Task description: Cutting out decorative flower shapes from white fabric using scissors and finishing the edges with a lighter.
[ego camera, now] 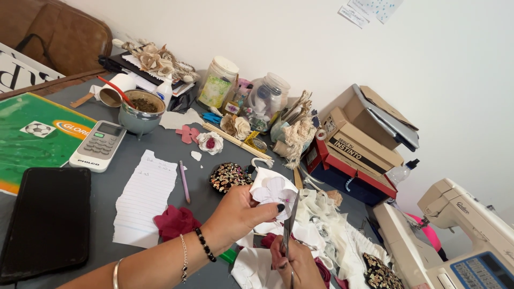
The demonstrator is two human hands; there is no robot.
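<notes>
Fabric flower gets snipped over a messy desk

Fabric flower is white w/ a pale purple middle. It sits up off the grey table, near the middle of the view, just in front of the dark sequin pouch.

Big things first: grey table runs across most of the view. Green board lies at the left edge, w/ a black flat case below it. Cream sewing machine stands at the right. Cardboard boxes are stacked by the wall.

Next, a torn lined paper lies flat, a white remote is beside the green board, & a grey bowl stands behind it. Red cloth scrap touches the paper's lower corner.

Left hand: fingers pinched tight on the flower's edge, thumb on top. Right hand: fingers curled shut round the scissors handles. Blades point up & touch the flower's right side. Can't tell if the blades are apart
</notes>
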